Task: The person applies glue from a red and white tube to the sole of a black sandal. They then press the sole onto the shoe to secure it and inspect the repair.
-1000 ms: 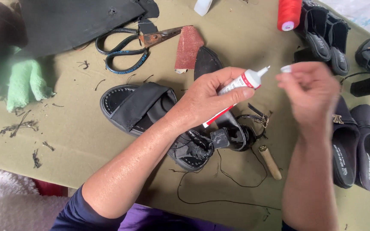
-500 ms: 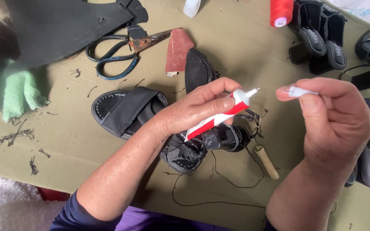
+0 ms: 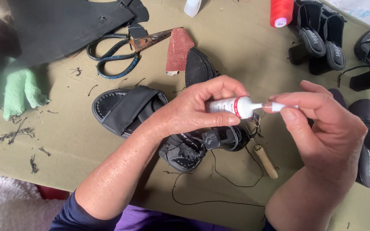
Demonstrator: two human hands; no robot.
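While the left hand [image 3: 193, 113] wraps its fingers and thumb around a small white glue tube with a red band [image 3: 230, 107], the tube lies level above the middle of the olive-green cloth [image 3: 245, 47], its thin nozzle aimed to the right. Just at the nozzle tip, the right hand [image 3: 326, 128] pinches a small white cap [image 3: 281, 107] between thumb and forefinger; cap and nozzle look to be touching or very nearly so, and I cannot tell which.

Below the hands lies a black sandal [image 3: 146, 124] with a wide strap, its near end partly hidden by the left wrist. A wooden-handled awl [image 3: 265, 161] rests just right of it, and a loose black thread [image 3: 210, 188] curls toward the near edge.

Farther off, rusty scissors with dark handles [image 3: 125, 51] lie beside a reddish piece of sandpaper [image 3: 178, 51] and a black sole piece [image 3: 198, 66]. A dark sheet of leather [image 3: 56, 25] covers the far left, with a green rag [image 3: 20, 92] near it. A red thread spool [image 3: 281, 12] stands at the far edge, and black heeled shoes [image 3: 317, 36] sit on the right, well apart from the tube.
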